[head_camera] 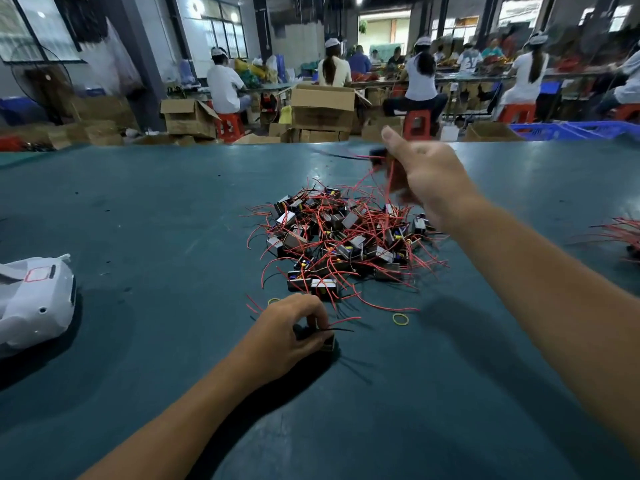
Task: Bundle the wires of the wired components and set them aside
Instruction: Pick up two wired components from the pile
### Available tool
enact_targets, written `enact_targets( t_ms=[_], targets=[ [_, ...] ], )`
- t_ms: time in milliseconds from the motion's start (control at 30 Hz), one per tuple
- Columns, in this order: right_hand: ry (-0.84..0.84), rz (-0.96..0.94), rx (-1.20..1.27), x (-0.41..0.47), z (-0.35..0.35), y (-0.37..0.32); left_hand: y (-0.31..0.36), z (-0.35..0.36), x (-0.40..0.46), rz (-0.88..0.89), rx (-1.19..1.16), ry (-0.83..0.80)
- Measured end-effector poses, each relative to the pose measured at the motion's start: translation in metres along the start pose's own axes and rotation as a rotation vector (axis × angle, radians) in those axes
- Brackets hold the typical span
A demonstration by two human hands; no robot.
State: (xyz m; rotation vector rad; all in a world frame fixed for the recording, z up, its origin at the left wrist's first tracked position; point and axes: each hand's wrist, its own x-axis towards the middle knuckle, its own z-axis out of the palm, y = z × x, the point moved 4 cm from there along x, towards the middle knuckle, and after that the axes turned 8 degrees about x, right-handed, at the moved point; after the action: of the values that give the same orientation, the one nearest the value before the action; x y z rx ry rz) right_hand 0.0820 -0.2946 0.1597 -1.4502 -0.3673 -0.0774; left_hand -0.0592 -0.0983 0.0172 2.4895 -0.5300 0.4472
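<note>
Right hand (429, 174) is up over the far side of the pile (341, 240), fingers curled round 1 dark component w/ red wires trailing down — blurred, so grip detail is unclear. Left hand (294, 332) is down on the green table (138, 209), pinching another small component (327, 342) near the pile's front edge, its red and black leads poking right. Looks light stuff: small rigid blocks, thin springy wires that snag neighbours. Best taken by the block body, not the leads. Rubber band (400, 319) lies loose just beside the pile, 2nd band (273, 301) by the left fingers.
</note>
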Motion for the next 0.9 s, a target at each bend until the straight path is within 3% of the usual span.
enact_targets(
  t_ms=[200,333,500,767,900],
  targets=[
    [0.012,0.292,-0.049,-0.097,-0.023,0.063,0.004,0.0,0.002,0.095,-0.025,-0.05],
    [0.053,0.364,-0.159,-0.151,-0.034,0.081,0.007,-0.002,0.0,0.121,-0.052,-0.088],
    [0.148,0.173,-0.611,-0.164,-0.053,0.086,0.007,-0.003,-0.001,0.066,-0.077,-0.072],
    [0.086,0.041,-0.936,-0.168,-0.05,0.094,0.009,-0.004,-0.002,0.057,-0.038,-0.145],
    [0.046,0.048,-0.986,-0.17,-0.054,0.094,0.009,-0.002,-0.002,0.079,0.001,-0.151]
  ],
)
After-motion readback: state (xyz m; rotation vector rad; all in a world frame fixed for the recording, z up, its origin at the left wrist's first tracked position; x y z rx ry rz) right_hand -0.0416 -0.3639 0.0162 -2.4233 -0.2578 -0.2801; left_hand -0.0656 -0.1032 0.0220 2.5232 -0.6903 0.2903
